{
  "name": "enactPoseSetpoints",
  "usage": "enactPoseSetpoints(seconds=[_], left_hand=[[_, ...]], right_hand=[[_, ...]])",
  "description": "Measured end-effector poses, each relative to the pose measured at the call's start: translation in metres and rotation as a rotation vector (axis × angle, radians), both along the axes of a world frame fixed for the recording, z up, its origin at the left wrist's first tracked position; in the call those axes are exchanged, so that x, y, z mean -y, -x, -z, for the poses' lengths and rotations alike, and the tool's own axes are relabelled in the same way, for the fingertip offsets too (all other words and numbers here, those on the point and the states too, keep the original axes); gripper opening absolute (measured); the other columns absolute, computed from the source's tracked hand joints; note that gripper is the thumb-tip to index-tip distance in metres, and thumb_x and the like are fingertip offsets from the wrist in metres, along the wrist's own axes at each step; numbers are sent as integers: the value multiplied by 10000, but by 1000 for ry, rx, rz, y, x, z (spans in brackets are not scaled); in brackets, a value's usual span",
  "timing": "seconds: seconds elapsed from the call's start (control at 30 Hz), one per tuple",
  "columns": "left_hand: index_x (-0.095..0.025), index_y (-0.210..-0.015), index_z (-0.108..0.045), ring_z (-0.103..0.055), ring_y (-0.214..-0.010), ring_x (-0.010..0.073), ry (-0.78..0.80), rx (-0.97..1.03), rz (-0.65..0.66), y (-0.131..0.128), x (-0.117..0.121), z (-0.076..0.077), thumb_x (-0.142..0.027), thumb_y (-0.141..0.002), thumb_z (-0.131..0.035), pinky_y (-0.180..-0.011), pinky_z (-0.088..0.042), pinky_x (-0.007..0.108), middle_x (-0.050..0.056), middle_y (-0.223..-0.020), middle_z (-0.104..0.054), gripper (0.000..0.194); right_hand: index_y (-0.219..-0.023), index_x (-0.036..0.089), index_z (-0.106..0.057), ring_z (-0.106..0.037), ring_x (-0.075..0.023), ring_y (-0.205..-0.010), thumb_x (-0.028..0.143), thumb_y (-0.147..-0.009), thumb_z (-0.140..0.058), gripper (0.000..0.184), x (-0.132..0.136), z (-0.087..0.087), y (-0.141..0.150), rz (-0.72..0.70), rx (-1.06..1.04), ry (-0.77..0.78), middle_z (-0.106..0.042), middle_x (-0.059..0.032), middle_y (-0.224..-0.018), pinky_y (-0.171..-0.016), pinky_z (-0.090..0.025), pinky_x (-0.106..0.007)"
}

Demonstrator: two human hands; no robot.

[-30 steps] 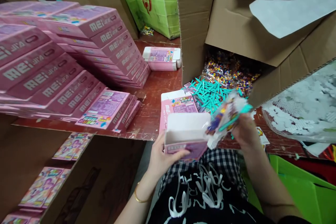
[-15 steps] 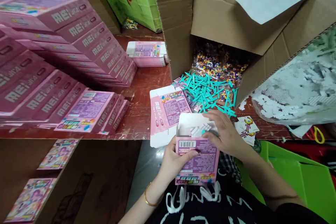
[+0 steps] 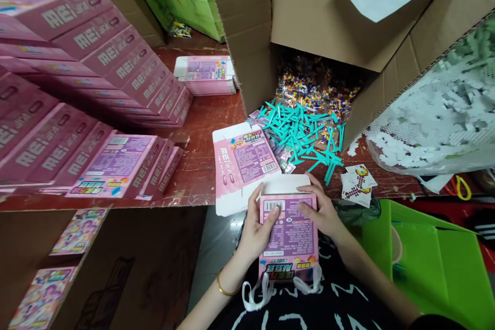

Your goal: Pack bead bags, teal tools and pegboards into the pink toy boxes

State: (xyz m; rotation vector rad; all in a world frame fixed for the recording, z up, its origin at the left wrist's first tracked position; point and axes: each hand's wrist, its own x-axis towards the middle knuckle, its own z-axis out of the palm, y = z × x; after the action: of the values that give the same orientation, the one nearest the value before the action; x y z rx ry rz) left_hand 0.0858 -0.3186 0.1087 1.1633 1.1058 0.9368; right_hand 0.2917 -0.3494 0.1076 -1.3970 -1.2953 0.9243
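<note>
A pink and purple printed carton (image 3: 288,240) is held upright between my hands, close to my body. Its white top flap (image 3: 288,184) stands up at the far side. My left hand (image 3: 258,224) grips the left edge, thumb on the printed face near the barcode. On the right edge, my right hand (image 3: 317,210) is closed with its thumb near the top. What lies inside the carton is hidden. Just beyond it on the red table, flattened pink cartons (image 3: 247,160) lie in a loose pile. Beside them is a heap of teal plastic hammer-shaped pieces (image 3: 296,129).
Stacks of filled-out pink boxes (image 3: 127,69) stand at left. Bags of coloured beads (image 3: 309,85) spill from a brown cardboard box (image 3: 325,20). Printed pattern cards (image 3: 358,188), a clear bag of white pieces (image 3: 436,113) and a green bin (image 3: 425,268) are at right.
The white pieces and teal bit at the carton's mouth are out of sight now. My right hand has moved from above the opening down to the carton's right edge.
</note>
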Motion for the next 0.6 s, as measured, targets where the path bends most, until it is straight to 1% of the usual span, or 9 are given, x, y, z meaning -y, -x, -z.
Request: enactPoseSetpoints(seconds=[0.07,0.13,0.17,0.27,0.3,0.37,0.43,0.53,0.6], left_hand=[[-213,-1060,-519,-585,-853,165,-42,-27,68,-1,-4,1,-390,-853,-627,-778,-478,285,21,-950,-590,293],[-202,-860,-501,-541,-721,133,-82,-18,85,-3,-7,1,-366,-848,-642,-678,-450,249,-13,-804,-531,216],[-206,-837,-469,-538,-710,127,-105,4,60,-4,-9,0,-345,-832,-666,-664,-441,241,-18,-798,-527,241],[-239,-985,-411,-604,-835,157,-179,75,-53,-6,-10,-4,-277,-762,-747,-769,-469,284,-1,-924,-602,405],[-242,-1018,-413,-616,-879,173,-208,73,-53,-5,-10,-6,-271,-731,-774,-810,-471,309,10,-953,-620,462],[-215,-978,-496,-620,-900,193,-247,23,23,-4,-11,-11,-299,-720,-781,-844,-466,331,26,-929,-635,393],[-188,-866,-560,-614,-851,185,-204,-29,62,-3,-12,-15,-347,-755,-744,-802,-470,313,34,-885,-633,266],[-196,-943,-582,-605,-763,163,-35,-26,-29,-4,-13,-19,-386,-808,-682,-695,-476,280,25,-888,-636,253],[-194,-936,-603,-604,-761,167,-10,-43,-34,-6,-13,-19,-408,-813,-668,-681,-473,278,26,-883,-642,255]], right_hand=[[-894,214,-681,-444,-279,-1303,432,-871,-650,222,6,9,10,24,-59,23,-455,-117,-1410,-1094,-337,-440],[-881,218,-685,-488,-274,-1262,403,-870,-661,188,9,10,17,62,-119,-33,-498,-114,-1369,-1083,-354,-437],[-985,237,-674,-513,-266,-1237,385,-860,-678,194,9,8,20,81,-164,-68,-531,-109,-1327,-1066,-378,-437],[-1270,290,-531,-578,-255,-1161,337,-837,-715,473,7,-1,23,100,-269,-164,-645,-72,-1088,-1005,-444,-445],[-1241,282,-556,-599,-260,-1125,345,-827,-725,452,6,-6,22,73,-256,-182,-657,-63,-1017,-979,-462,-443],[-1007,242,-678,-635,-260,-1020,377,-815,-730,240,3,-14,20,-13,-174,-188,-658,-61,-913,-917,-491,-420],[-842,216,-708,-646,-231,-895,393,-815,-722,180,-2,-22,16,-69,-116,-142,-652,-62,-878,-828,-512,-376],[-939,222,-725,-646,-209,-880,370,-823,-712,189,-9,-27,9,-82,-184,23,-689,-55,-941,-797,-505,-334],[-966,221,-735,-653,-218,-922,371,-817,-713,213,-12,-24,5,-95,-291,145,-714,-55,-986,-810,-505,-329]])
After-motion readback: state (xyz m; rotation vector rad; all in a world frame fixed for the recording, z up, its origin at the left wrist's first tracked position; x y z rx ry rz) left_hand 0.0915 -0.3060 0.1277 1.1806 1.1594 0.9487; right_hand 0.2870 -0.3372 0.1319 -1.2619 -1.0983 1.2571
